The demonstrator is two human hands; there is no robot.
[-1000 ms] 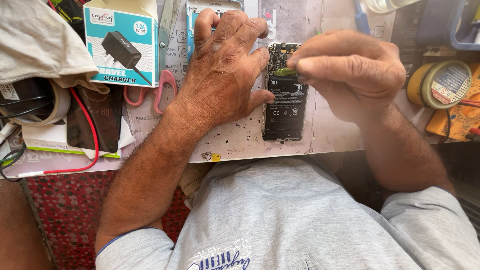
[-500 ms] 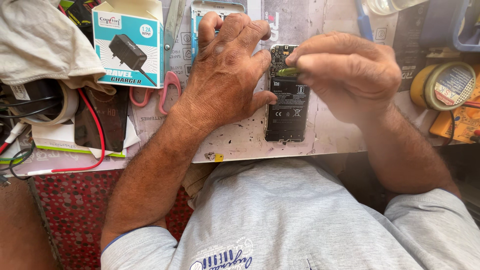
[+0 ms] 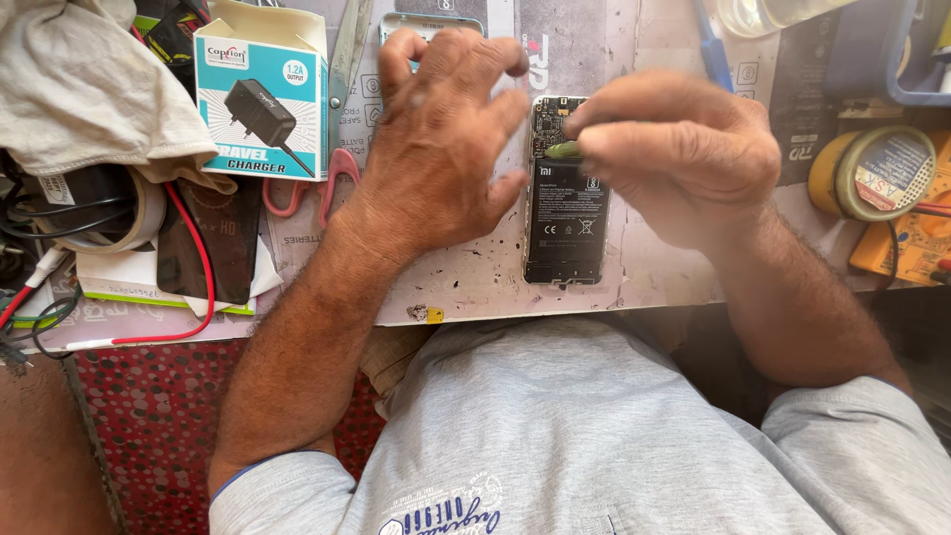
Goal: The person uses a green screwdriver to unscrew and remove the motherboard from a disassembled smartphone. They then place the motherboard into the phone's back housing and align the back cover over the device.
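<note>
1. Nearest the camera: grey T-shirt (image 3: 594, 436) filling the lower frame, both bare forearms reaching up from it onto the surface (image 3: 475, 282).
2. On the worn mat, just beyond the near edge: opened phone (image 3: 565, 193) lying flat with its back cover off, black battery showing, circuit board at the far end.
3. Left hand (image 3: 436, 149) spread flat beside the phone, fingers apart, thumb side touching the phone's left edge (gripping nothing).
4. Right hand (image 3: 674, 149) closed, fingertips pinched together on a small greenish tool (image 3: 563, 150) held over the top of the battery, near the board; slightly blurred.
5. Left of the left hand: red-handled scissors (image 3: 332, 149), a dark flat panel (image 3: 213, 248) crossed by a red wire (image 3: 203, 267), and a roll of tape (image 3: 109, 213) among black cables.
6. Farther left and back: teal charger box (image 3: 263, 94) with its flap open, crumpled beige cloth (image 3: 89, 94) beside it.
7. Far right: yellow tape roll (image 3: 872, 173) next to a yellow meter (image 3: 916, 238) (only partly in view).
</note>
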